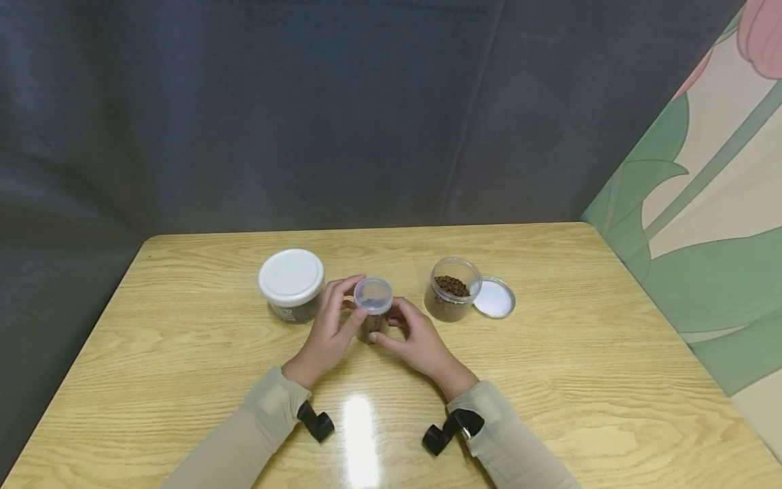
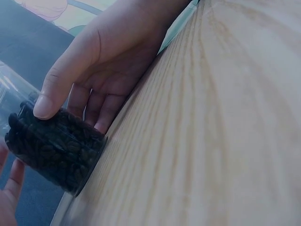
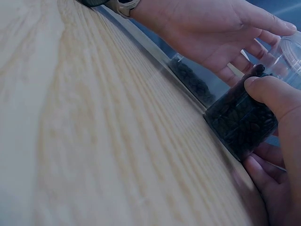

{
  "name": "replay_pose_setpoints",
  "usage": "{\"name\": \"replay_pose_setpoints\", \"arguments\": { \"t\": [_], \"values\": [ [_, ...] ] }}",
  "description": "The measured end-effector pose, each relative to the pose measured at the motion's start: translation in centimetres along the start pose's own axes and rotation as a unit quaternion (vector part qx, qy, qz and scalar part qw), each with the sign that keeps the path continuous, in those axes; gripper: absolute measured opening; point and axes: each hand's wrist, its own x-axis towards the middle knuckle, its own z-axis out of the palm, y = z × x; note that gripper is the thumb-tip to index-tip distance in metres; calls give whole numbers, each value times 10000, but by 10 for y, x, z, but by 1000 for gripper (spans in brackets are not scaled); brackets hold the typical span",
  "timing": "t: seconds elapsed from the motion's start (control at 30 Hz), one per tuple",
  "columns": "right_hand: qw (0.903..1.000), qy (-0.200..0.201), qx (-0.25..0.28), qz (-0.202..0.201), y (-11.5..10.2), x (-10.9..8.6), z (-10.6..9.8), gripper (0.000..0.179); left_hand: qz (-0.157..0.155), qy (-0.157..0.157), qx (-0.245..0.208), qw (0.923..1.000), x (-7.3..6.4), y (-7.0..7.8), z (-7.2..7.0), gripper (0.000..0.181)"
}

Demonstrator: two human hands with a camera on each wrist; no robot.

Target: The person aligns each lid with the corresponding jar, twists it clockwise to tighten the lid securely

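A small clear jar (image 2: 56,146) of dark, bean-like pieces stands upright on the table between both hands. On its top sits a translucent lid (image 1: 373,293). My left hand (image 1: 330,329) curls round the lid from the left, its thumb at the near side of the rim. Lower down, my right hand (image 1: 421,343) grips the jar's body from the right. In the right wrist view, the right thumb (image 3: 268,92) presses the side of the jar, level with the top of the dark pieces.
Left of the hands stands a larger tub (image 1: 293,312) with a white lid (image 1: 291,273). An open clear jar (image 1: 448,311) of brown pellets stands at the right, with a silver-rimmed white lid (image 1: 493,299) lying beside it. A dark curtain (image 1: 342,122) hangs behind the wooden table (image 1: 580,353).
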Motion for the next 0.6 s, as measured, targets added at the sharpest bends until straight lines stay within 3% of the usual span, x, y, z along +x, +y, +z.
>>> {"name": "replay_pose_setpoints", "arguments": {
  "t": [0.13,0.4,0.6],
  "values": [
    [10000,-14,18,-3,1,0,0,54,-12,-19,-106,9999,0,0,-1,50],
    [10000,-12,47,23,1,0,-1,54,-71,98,-243,9996,0,-1,1,66],
    [10000,-16,31,38,0,0,0,55,-54,65,-219,9997,0,-2,1,57]
  ]
}}
